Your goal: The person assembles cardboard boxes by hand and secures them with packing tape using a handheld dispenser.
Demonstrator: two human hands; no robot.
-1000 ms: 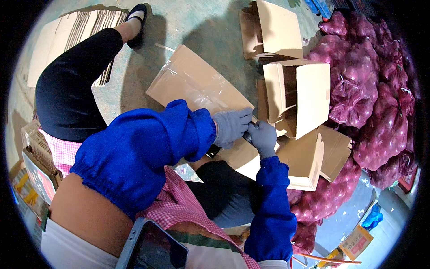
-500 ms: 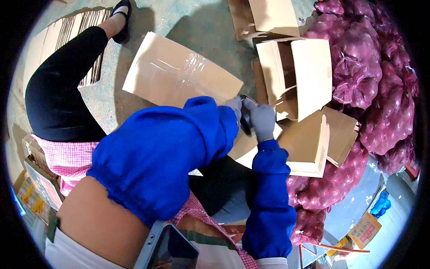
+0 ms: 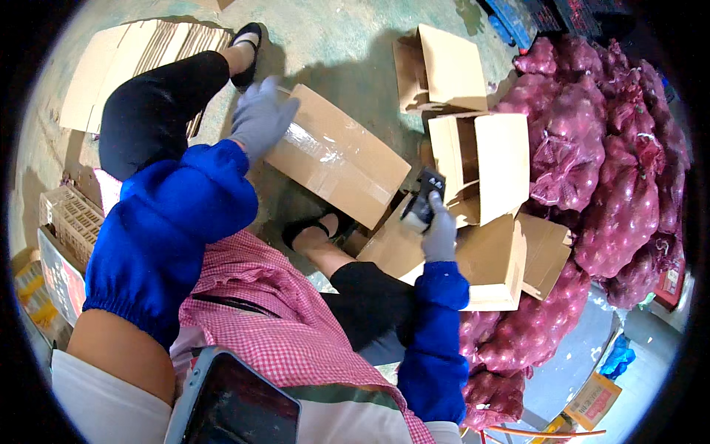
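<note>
A cardboard box point(image 3: 340, 152) lies in front of me, with clear tape along the middle of its upper face. My left hand point(image 3: 260, 122), in a grey glove, is at the box's far left end; its fingers are stretched out, slightly blurred, and hold nothing. To the right of the box, my right hand point(image 3: 441, 235), also gloved in grey, grips a black tape dispenser point(image 3: 426, 198). The dispenser is above a brown cardboard piece point(image 3: 392, 248), apart from the taped box.
Open boxes point(image 3: 504, 163) stand to the right, another box point(image 3: 452, 70) beyond them. Net bags of red onions point(image 3: 569, 159) pile up along the right. Flattened cartons point(image 3: 111, 70) are stacked at far left. My legs flank the taped box; a phone point(image 3: 240, 399) hangs at my chest.
My left hand has moved from beside the right hand to the box's far left end. The right hand has moved down slightly with the dispenser. The whole view has shifted.
</note>
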